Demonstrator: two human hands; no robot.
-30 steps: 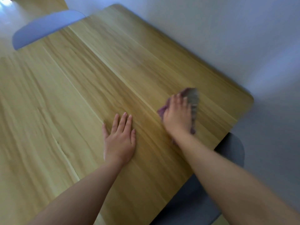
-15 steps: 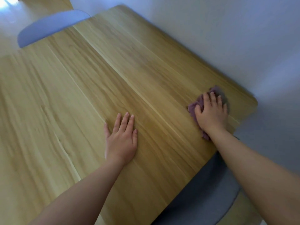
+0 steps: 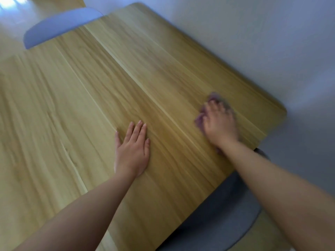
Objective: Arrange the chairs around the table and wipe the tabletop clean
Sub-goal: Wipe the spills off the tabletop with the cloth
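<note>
The light wooden tabletop fills most of the view. My left hand lies flat on it near the middle, fingers straight and together. My right hand presses a purple cloth onto the wood near the table's right corner; the hand is blurred with motion and covers most of the cloth. A grey chair is tucked under the near right edge, below my right forearm. A second pale blue-grey chair back stands at the far edge.
A plain white wall runs close along the table's right side. Bright floor shows at the top left beyond the far chair.
My right hand swept the cloth right toward the table corner, then came back a little to the left. My left hand stayed flat in place.
</note>
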